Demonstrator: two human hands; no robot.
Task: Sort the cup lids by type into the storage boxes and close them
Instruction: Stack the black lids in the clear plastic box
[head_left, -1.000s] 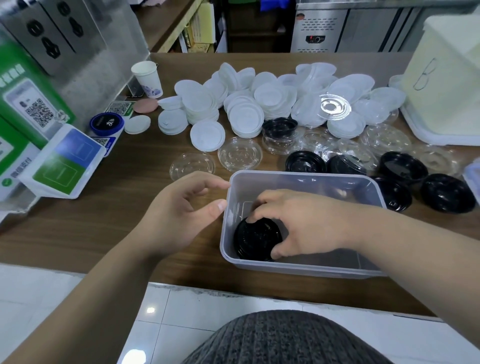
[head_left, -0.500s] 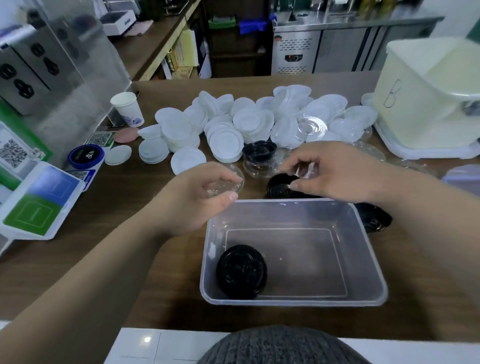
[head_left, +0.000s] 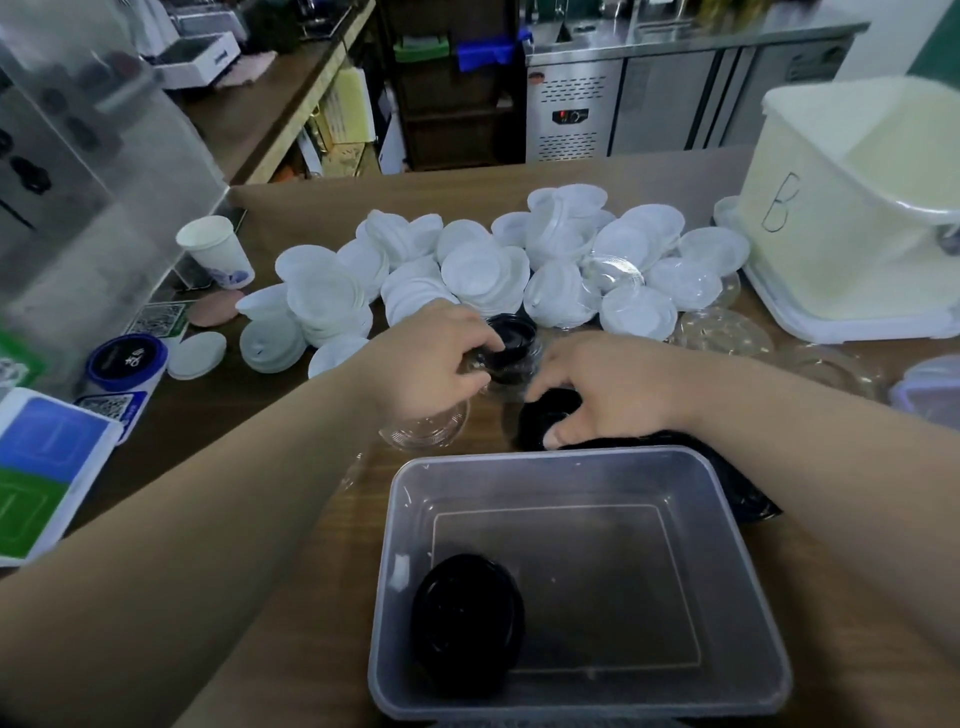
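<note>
Gripping a black lid (head_left: 543, 423) with the right hand (head_left: 608, 389) — thumb and curled fingers closed on it, just past the far wall of the storage box (head_left: 597, 571). Curling the left hand (head_left: 434, 358) round a clear lid (head_left: 423, 428), its rim showing below the palm, fingertips close to another dark lid (head_left: 511, 335) perched on clear ones. Lying flat inside the open box, in the near-left corner by the left wall: one lone lid (head_left: 467, 623), black. Heaped beyond both hands across the wooden counter (head_left: 208, 441) — white lids (head_left: 467, 270), with flat transparent lids (head_left: 722, 327) to their right. Standing at far right, a cream bin (head_left: 857, 234) marked B; at far left, a paper cup (head_left: 215, 249).
</note>
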